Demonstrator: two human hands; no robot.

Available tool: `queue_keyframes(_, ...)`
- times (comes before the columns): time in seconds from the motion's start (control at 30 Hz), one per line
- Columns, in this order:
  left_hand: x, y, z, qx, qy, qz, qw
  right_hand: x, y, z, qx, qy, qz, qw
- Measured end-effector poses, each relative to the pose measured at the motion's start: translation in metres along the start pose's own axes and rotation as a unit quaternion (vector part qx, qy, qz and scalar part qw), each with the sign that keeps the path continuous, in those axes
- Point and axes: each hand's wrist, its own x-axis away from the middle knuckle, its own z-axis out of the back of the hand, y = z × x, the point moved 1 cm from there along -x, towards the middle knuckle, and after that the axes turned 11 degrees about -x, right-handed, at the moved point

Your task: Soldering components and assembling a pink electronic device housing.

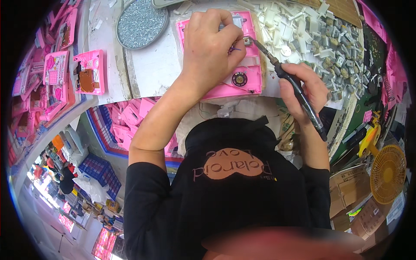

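Now the left hand presses down on the pink toy casing, while the right hand grips a soldering iron touching its far-right corner.

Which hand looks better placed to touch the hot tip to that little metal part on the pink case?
The right hand, probably. It holds the soldering iron like a pen, tip already at the small motor. The left hand is pressed on the pink case, pinching thin wires.
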Motion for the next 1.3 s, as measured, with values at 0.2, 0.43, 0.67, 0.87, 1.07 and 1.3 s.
queue_keyframes(0.2, 0.0, 0.0, 0.0, -0.01, 0.001, 0.001, 1.0, -0.001, 0.0, 0.002, 0.006, -0.018, 0.014, 1.0)
queue_keyframes(0.43, 0.0, 0.001, 0.001, -0.01, -0.005, 0.002, 1.0, -0.005, -0.002, 0.001, 0.028, -0.032, 0.035, 0.998)
queue_keyframes(0.67, 0.0, 0.002, 0.002, -0.014, -0.013, 0.006, 1.0, -0.002, -0.007, 0.007, 0.016, -0.016, 0.027, 0.999)
queue_keyframes(0.87, 0.0, 0.001, 0.001, -0.015, -0.01, 0.0, 1.0, 0.0, -0.006, 0.01, 0.008, -0.013, 0.032, 0.999)
queue_keyframes(1.07, 0.0, 0.002, 0.002, -0.025, -0.019, 0.001, 1.0, 0.003, -0.007, 0.016, 0.011, 0.004, 0.026, 1.0)
queue_keyframes(1.3, -0.001, 0.003, 0.007, -0.037, -0.035, 0.0, 0.999, 0.004, -0.01, 0.02, 0.017, 0.018, 0.02, 0.999)
